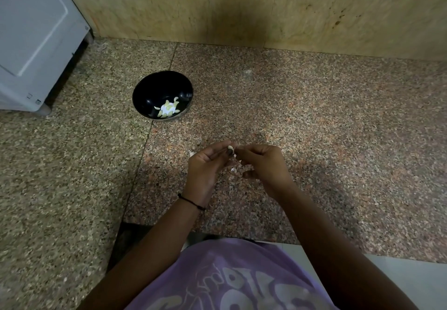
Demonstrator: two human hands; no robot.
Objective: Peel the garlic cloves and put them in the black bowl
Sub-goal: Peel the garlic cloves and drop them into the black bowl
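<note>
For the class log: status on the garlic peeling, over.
Left grip and right grip pinch one garlic clove. Peeled cloves in black bowl. Peel scraps on counter below; nothing blocks the bowl.

One wide-angle view looks from the person's head, forward and down, onto the granite counter, facing the stone wall. It sits near — left hand and right hand at mid-frame, purple shirt at the bottom edge.

Both forearms were stretched out front, hands meeting in the middle. Left hand had its fingertips pinching a garlic clove, right hand curled, pinching it from the other side.
</note>
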